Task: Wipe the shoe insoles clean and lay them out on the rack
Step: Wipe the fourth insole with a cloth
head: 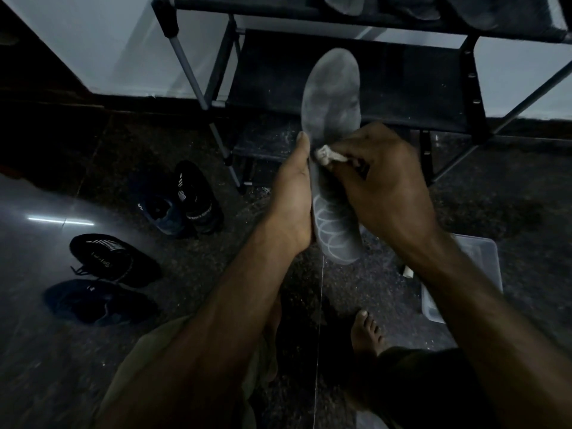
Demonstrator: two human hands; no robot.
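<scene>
Dim room, low light. Dark speckled stone floor, glossy, with a bright strip of light reflected at left. Pale wall behind, meeting the floor at a dark skirting. Dark brown panel at far left, maybe a door. Four dark shoes lie scattered on the floor left of centre. Clear plastic tub on the floor at right.
</scene>
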